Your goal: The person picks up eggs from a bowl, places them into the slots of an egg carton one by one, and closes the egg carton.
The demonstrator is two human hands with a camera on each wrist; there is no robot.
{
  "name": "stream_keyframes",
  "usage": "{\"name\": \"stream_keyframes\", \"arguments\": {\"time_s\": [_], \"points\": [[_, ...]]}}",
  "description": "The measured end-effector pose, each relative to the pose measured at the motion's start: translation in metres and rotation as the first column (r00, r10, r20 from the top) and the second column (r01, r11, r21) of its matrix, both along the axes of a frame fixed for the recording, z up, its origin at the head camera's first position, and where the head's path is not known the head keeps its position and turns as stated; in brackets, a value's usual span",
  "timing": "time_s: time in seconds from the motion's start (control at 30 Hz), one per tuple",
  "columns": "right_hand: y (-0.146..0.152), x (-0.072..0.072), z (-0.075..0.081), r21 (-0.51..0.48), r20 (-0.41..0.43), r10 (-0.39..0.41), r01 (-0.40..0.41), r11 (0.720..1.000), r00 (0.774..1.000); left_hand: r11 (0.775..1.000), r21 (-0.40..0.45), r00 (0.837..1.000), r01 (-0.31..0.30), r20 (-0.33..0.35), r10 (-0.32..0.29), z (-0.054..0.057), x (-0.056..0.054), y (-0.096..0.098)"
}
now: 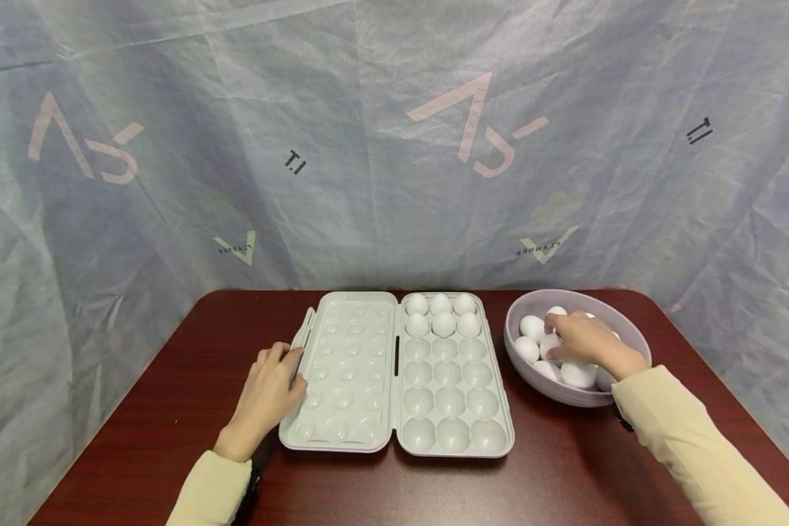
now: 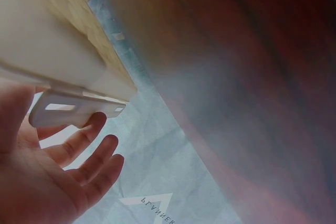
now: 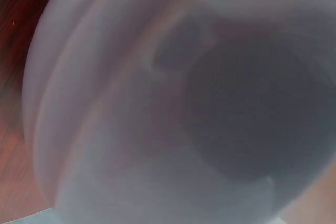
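A pale plastic egg carton lies opened flat, its lid [image 1: 347,351] on the left and its egg tray [image 1: 447,387] on the right. Two rows of white eggs [image 1: 443,325] fill the tray's far end. My left hand [image 1: 267,387] holds the lid's left edge by the latch flap [image 2: 68,109], thumb over the rim and fingertips at the flap. Inside a lilac bowl [image 1: 532,380] of white eggs, my right hand [image 1: 581,337] has thumb and fingers around an egg [image 1: 549,346]. Close up and blurred, the bowl [image 3: 68,98] fills the right wrist view.
The dark red wooden table [image 1: 342,489] carries the carton and the bowl. Behind its far edge hangs a grey printed cloth [image 1: 381,219]. The bowl stands just right of the tray, with a narrow strip of table between them.
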State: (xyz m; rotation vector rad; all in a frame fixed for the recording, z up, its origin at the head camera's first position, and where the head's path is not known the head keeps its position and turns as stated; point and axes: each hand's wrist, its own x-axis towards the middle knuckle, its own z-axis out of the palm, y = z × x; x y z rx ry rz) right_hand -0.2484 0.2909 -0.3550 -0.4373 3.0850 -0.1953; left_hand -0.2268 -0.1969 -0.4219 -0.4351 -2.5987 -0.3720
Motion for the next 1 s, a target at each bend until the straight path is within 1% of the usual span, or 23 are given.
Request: {"name": "stream_keyframes", "arguments": {"time_s": [0.33,0.47,0.57,0.67,0.87,1.0], "points": [[0.002,0.0,0.005,-0.039,-0.031,0.002,-0.004,0.999,1.0,1.0,-0.002,1.0,0.007,-0.006,-0.007,0.0,0.001,-0.001],[0.005,0.0,0.008,-0.067,-0.083,0.03,-0.036,0.997,0.996,1.0,-0.003,1.0,0.008,-0.006,-0.008,0.0,0.001,-0.001],[0.006,0.0,0.01,-0.074,-0.143,0.067,-0.078,0.994,0.987,1.0,-0.003,1.0,0.007,-0.003,-0.007,0.001,0.001,-0.001],[0.006,0.001,0.012,-0.078,-0.187,0.083,-0.099,0.992,0.979,1.0,-0.003,1.0,0.006,0.002,-0.006,0.0,0.001,-0.001],[0.002,-0.001,0.019,-0.115,-0.211,0.046,-0.072,0.991,0.976,1.0,-0.004,1.0,0.007,0.006,-0.007,0.0,0.001,-0.001],[-0.004,-0.002,0.022,-0.128,-0.237,0.03,-0.062,0.99,0.971,1.0,-0.004,1.0,0.011,0.0,-0.011,0.0,0.0,0.0]]}}
